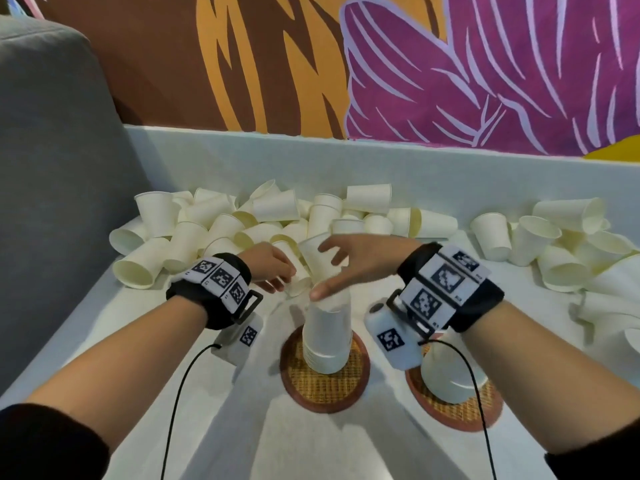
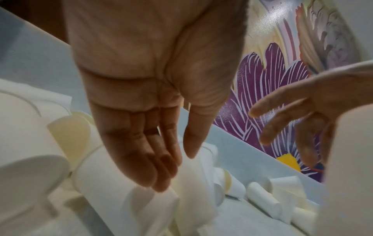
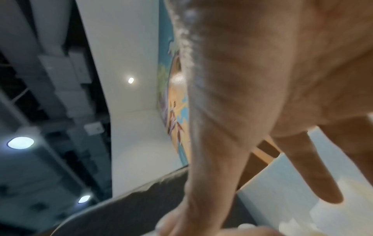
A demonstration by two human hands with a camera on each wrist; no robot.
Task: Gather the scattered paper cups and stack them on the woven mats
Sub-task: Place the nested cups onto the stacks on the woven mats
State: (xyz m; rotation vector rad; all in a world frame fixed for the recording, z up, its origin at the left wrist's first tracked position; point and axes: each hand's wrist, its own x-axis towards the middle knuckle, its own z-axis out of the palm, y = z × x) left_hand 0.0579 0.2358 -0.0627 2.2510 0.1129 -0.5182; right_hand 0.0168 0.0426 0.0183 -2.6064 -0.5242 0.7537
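On the far left of the surface [image 1: 104, 327] loose paper cups [image 1: 221, 220] lie on their sides in a heap that runs rightward along the far edge. The left hand [image 1: 270, 268] reaches into the near edge of that heap, its fingers extended downward and touching a cup [image 1: 298, 282] there; whether they have closed on it cannot be told, since the left wrist view shows them nearly straight against blurred cups. Just right of it a single cup [image 1: 317, 258] stands tilted, base up, its long axis leaning far and left. The right hand [image 1: 360, 263] spreads over it with relaxed, open fingers and thumb on either side, holding nothing. Directly near of both hands stands the inverted stack [image 1: 327, 334] on the middle woven mat [image 1: 323, 386], so the move is probably a short pull toward the near side and down. The right hand is the nearer to that stack. Farther right, a second mat [image 1: 457, 407] carries another inverted cup [image 1: 450, 379], with more loose cups beyond.
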